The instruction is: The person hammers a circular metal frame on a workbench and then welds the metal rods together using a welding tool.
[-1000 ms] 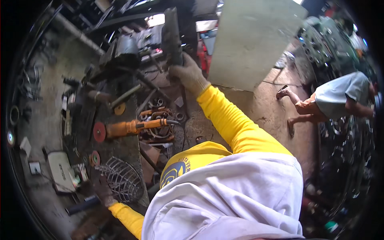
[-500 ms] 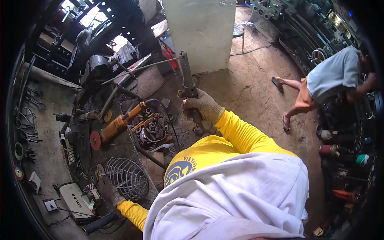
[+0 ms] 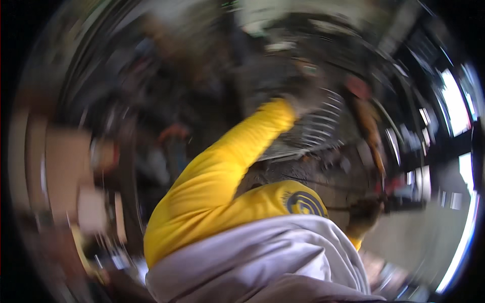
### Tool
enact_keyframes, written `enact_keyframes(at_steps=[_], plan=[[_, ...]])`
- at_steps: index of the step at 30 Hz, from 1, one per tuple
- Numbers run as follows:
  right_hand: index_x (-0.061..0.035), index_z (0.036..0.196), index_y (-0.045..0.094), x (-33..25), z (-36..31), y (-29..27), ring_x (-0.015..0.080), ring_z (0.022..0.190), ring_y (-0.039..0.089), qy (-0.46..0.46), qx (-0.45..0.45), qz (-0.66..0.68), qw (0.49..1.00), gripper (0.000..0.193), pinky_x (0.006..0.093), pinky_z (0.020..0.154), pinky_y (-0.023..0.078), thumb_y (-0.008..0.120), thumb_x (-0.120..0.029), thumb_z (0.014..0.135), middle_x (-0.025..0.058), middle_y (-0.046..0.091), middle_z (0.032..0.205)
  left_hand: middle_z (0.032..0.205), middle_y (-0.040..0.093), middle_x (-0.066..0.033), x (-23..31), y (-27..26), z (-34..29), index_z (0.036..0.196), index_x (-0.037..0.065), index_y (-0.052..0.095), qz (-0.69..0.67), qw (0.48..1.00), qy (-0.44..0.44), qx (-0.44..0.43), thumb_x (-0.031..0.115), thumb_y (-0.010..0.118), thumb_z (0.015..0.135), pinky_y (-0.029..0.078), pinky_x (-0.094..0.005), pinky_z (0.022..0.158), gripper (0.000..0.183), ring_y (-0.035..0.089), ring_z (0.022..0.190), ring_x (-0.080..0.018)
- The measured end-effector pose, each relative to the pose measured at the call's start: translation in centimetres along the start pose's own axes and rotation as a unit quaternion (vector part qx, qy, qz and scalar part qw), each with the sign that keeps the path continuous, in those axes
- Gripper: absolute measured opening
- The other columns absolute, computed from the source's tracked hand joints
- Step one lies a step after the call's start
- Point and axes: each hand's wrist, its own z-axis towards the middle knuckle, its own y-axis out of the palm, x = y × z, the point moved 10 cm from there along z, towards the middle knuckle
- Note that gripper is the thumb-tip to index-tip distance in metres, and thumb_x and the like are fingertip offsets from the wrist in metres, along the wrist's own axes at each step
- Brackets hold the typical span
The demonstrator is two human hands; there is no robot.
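The whole picture is smeared by motion. My left hand [image 3: 304,99], at the end of an outstretched yellow sleeve, is over the bench beside a round wire cage [image 3: 326,123]. Its fingers are too blurred to read, and a small pale orange thing [image 3: 306,65] shows just beyond them. My gloved right hand [image 3: 366,213] is low at the right, closed round a dark steel bar tool [image 3: 406,204] that sticks out to the right. Between the two hands, farther right, lies an orange angle grinder [image 3: 370,129] with a red disc [image 3: 358,87].
Brown cardboard-coloured boxes [image 3: 68,164] stand at the left. A blurred red, curved thing [image 3: 174,132] is left of my left forearm. Bright openings [image 3: 453,103] show at the far right, above a pale grey surface [image 3: 422,237].
My view and body have swung sharply left, so bench, cage and grinder now appear ahead and to the right. My left arm reaches forward; my right hand, still with the bar tool, is lower.
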Motion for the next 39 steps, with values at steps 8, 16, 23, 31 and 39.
enact_keyframes(at_steps=[8, 16, 23, 31, 39], plan=[[-0.0070, 0.125, 0.049, 3.4, 14.1, 9.2, 0.0174, 0.063, 0.055, 0.030, -0.099, -0.089, 0.991, 0.045, 0.0312, 0.052, 0.047, 0.055, -0.038, 0.094, 0.0080, 0.061, 0.081, 0.076, 0.066, -0.0154, 0.2, -5.6, -6.9, 0.104, 0.007, 0.062, 0.089, 0.981, -0.173, -0.003, 0.051, 0.060, 0.082, 0.052, -0.0469, 0.066, 0.049, 0.066, 0.072, -0.0354], [-0.0074, 0.124, 0.050, 8.4, 20.3, 21.3, 0.0174, 0.065, 0.056, 0.045, -0.254, -0.149, 0.954, 0.044, 0.0311, 0.052, 0.047, 0.057, -0.037, 0.093, 0.0078, 0.062, 0.082, 0.081, 0.066, -0.0114, 4.7, -7.1, -9.0, 0.099, 0.013, 0.066, 0.138, 0.975, -0.167, 0.055, 0.051, 0.062, 0.080, 0.051, -0.0461, 0.067, 0.042, 0.066, 0.076, -0.0331], [-0.0078, 0.123, 0.052, 9.7, 20.9, 24.0, 0.0174, 0.066, 0.056, 0.047, -0.301, -0.169, 0.937, 0.043, 0.0310, 0.052, 0.047, 0.058, -0.037, 0.092, 0.0076, 0.062, 0.083, 0.076, 0.067, -0.0111, 7.3, -6.4, -9.6, 0.088, 0.013, 0.069, 0.195, 0.966, -0.154, 0.073, 0.050, 0.063, 0.078, 0.050, -0.0465, 0.065, 0.039, 0.065, 0.073, -0.0336], [-0.0083, 0.121, 0.054, 10.5, 21.1, 22.7, 0.0174, 0.067, 0.057, 0.065, -0.304, -0.190, 0.931, 0.042, 0.0309, 0.052, 0.047, 0.060, -0.037, 0.091, 0.0075, 0.063, 0.084, 0.072, 0.066, -0.0111, 8.2, -6.3, -9.7, 0.086, 0.014, 0.070, 0.210, 0.961, -0.138, 0.112, 0.050, 0.064, 0.077, 0.050, -0.0464, 0.064, 0.038, 0.065, 0.072, -0.0335], [-0.0087, 0.120, 0.055, 11.2, 21.3, 21.0, 0.0175, 0.068, 0.057, 0.082, -0.291, -0.216, 0.928, 0.041, 0.0308, 0.052, 0.047, 0.062, -0.037, 0.090, 0.0073, 0.063, 0.085, 0.083, 0.069, -0.0088, 7.3, -4.7, -9.5, 0.095, 0.021, 0.070, 0.237, 0.956, -0.162, 0.051, 0.050, 0.061, 0.079, 0.049, -0.0480, 0.069, 0.035, 0.066, 0.080, -0.0321]])
